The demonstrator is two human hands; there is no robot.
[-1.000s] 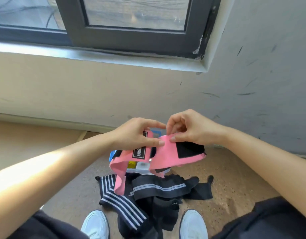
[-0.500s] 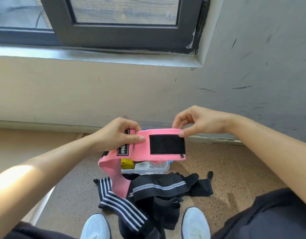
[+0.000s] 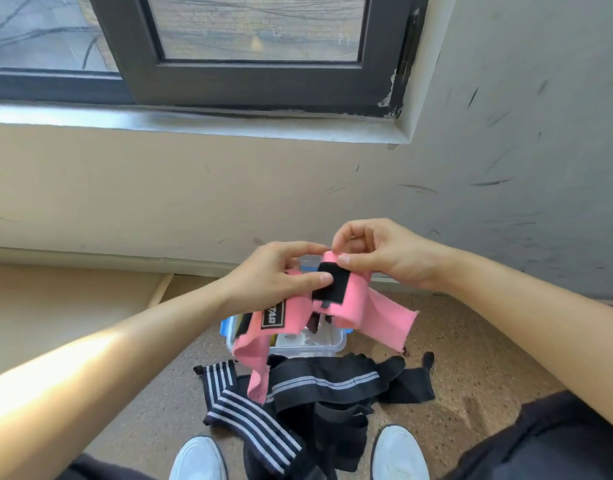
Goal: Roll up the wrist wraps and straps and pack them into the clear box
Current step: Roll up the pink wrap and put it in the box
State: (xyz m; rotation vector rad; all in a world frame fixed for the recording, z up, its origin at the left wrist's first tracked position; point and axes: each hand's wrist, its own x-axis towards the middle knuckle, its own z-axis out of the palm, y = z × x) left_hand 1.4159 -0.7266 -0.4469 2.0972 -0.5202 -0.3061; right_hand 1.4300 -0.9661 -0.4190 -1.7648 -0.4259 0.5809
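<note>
Your left hand [image 3: 274,275] and right hand [image 3: 377,254] both pinch the pink wrist wrap [image 3: 353,303], held above the clear box [image 3: 308,344]. Black straps [image 3: 319,386] lie heaped on the floor [image 3: 471,362] between your shoes [image 3: 398,452].

A dark-framed window [image 3: 256,81] above a pale sill [image 3: 194,123]; a scuffed grey wall [image 3: 523,150] meets the speckled brown floor [image 3: 471,368], white shoes [image 3: 398,452] at bottom.
</note>
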